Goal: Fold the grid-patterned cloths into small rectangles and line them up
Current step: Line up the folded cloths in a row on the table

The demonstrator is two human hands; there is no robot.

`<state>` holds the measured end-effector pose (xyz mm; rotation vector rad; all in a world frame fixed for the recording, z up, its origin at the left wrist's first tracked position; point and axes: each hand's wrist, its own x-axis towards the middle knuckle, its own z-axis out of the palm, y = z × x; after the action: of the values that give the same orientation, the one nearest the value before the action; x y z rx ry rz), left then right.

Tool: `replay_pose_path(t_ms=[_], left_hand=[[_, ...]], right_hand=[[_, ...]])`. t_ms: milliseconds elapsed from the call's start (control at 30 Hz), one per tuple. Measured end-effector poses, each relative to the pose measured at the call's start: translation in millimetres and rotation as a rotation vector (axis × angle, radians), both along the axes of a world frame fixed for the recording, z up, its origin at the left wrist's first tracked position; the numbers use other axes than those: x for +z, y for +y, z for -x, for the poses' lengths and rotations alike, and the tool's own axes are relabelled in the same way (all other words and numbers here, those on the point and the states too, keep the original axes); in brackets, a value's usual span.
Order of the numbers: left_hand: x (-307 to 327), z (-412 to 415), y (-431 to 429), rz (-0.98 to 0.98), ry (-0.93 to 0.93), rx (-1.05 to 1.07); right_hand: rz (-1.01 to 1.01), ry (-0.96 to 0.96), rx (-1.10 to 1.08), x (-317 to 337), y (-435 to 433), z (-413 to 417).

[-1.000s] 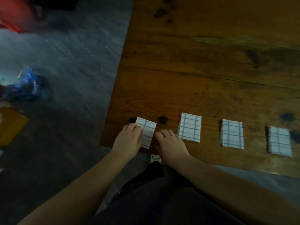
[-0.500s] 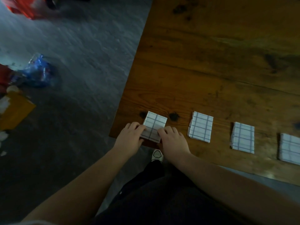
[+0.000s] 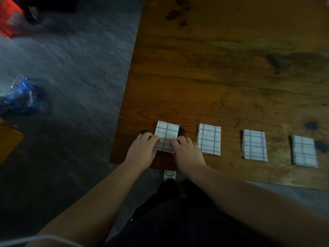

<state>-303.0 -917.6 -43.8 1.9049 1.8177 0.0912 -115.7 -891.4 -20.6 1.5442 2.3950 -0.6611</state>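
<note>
**A:** Head view first. Where is the cloth?

**B:** The cloth [image 3: 166, 134] lies flat on the desk [image 3: 231, 68] near its left front corner, at the left end of the row. The second cloth [image 3: 209, 139], third cloth [image 3: 254, 147] and fourth cloth [image 3: 304, 151] lie apart from one another to its right.

**A:** And the hands?

**B:** The left hand [image 3: 142, 150] has its fingers curled onto the near left corner. The right hand [image 3: 187, 154] does the same at the near right corner. Each seems to pinch a side edge, so the cloth sits between them, just beyond the knuckles.

**A:** Which hand is nearer?

**B:** Neither; both touch it. Only the right hand is next to the second cloth.

**A:** How does it point?

**B:** Its long axis runs away from the person, with the far end leaning a little right. The others point much the same way.

**A:** So the next move?

**B:** Probably a small twist or nudge to square it with the row. All four already look folded.
</note>
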Motion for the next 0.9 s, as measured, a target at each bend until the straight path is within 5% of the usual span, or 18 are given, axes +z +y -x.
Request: replay_pose_path(t_ms=[900], left_hand=[[1.1,1.8,3.4,-0.006,0.027,0.034]], right_hand=[[0.024,0.021,-0.002,1.6,9.7,4.3]])
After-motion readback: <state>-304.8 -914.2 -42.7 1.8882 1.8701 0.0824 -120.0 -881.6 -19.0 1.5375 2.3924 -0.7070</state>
